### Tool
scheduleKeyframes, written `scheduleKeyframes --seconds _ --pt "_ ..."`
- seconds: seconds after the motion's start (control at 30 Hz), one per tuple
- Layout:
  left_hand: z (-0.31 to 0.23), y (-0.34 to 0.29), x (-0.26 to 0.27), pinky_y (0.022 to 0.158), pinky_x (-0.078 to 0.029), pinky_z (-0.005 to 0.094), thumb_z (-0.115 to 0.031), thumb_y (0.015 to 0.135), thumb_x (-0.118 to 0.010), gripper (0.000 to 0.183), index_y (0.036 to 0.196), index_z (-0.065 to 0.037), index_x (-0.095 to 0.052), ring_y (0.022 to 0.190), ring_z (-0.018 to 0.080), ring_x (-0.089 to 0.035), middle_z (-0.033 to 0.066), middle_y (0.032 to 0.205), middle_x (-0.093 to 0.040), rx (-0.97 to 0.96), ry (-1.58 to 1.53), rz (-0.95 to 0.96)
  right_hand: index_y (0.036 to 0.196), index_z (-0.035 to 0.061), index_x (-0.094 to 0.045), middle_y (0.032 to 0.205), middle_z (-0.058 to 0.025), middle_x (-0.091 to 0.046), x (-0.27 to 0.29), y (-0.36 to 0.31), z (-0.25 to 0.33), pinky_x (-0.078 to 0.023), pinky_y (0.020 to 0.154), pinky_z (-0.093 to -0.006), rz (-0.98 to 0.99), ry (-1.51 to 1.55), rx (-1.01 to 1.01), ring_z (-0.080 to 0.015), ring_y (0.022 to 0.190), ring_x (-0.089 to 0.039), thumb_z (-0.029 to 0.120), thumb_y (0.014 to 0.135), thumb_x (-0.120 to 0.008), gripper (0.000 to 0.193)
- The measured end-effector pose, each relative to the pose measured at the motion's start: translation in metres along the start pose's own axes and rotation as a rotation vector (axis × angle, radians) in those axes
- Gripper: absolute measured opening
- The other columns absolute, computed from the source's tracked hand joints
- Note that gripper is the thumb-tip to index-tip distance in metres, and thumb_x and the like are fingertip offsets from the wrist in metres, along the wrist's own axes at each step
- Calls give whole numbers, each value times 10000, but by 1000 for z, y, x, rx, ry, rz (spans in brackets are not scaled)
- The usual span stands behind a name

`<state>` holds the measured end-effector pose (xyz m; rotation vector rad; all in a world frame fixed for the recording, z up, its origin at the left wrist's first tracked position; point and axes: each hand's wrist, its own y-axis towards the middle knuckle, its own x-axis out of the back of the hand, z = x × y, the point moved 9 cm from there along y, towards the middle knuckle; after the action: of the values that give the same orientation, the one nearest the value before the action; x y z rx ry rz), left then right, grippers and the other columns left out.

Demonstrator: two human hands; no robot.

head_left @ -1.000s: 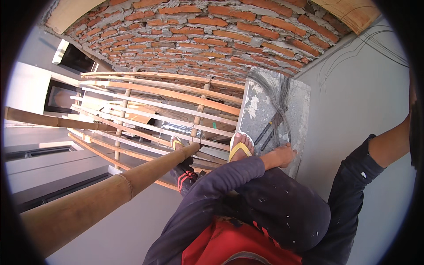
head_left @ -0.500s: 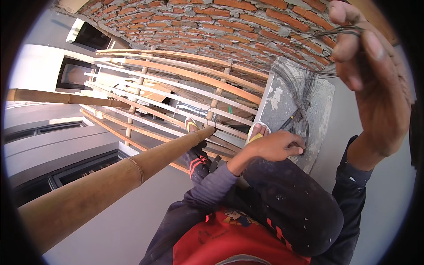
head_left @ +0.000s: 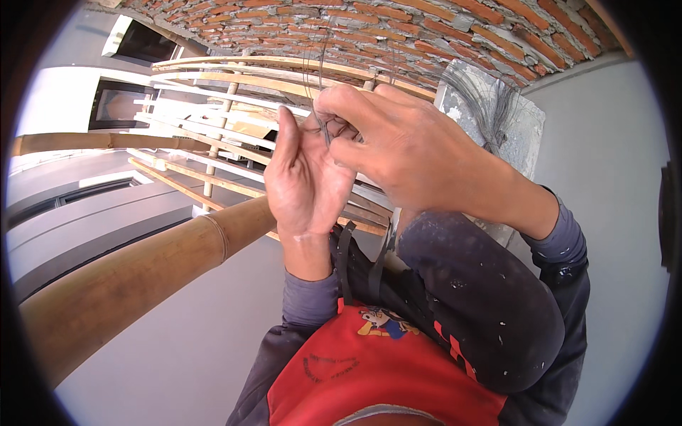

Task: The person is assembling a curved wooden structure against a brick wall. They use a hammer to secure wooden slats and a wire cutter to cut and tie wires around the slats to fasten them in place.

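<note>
In the head view, we have a brick wall (head_left: 455,35) across the top, wooden slats (head_left: 177,186) below it and a plain grey wall (head_left: 604,156) on the right. A thick bamboo pole (head_left: 142,277) slants up from the lower left and passes out of sight behind our left hand (head_left: 310,184); a thinner pole (head_left: 85,142) crosses farther off. Our bent knee (head_left: 483,298) takes up the space under the right forearm. Our right hand (head_left: 405,145) pinches thin wire (head_left: 321,71) between thumb and fingers, its strands rising in front of the slats. Our left palm is turned up with the thumb spread, but its fingers are partly hidden, so we cannot tell whether they close on the wire. Half a second ago our right hand was raised at the upper right and our left was by the slab (head_left: 529,131); now the two meet before us, and the forearm covers the slab's near part. The wire bundle (head_left: 490,121) lies on the slab, whose right edge sits near the grey wall. Gaps show between the slats, and there is open room right of our forearm.
</note>
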<state>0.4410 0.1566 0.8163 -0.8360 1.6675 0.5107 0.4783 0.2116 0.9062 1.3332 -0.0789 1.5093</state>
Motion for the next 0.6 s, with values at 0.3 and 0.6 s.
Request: scheduleKeyframes --seconds 0.3,0.6 --pt "-36 39 50 623 -399 240 -163 972 -379 194 1037 -20 -492 620 108 -397 -1 699 -444 -197 -147 -101 766 55 -596 957 -77 -503 -19 -40 -31 -464 652 -320 39 -226 -137 -205 714 -572 83 687 -576 86" --pt "-102 36 79 400 -248 191 -160 982 -338 268 1199 -20 -406 507 61 -266 -25 675 -342 -651 440 -343 871 81 -606 729 -81 -544 -31 -97 -71 -478 490 -355 183 -106 -604 -274 581 -606 68 711 -556 169"
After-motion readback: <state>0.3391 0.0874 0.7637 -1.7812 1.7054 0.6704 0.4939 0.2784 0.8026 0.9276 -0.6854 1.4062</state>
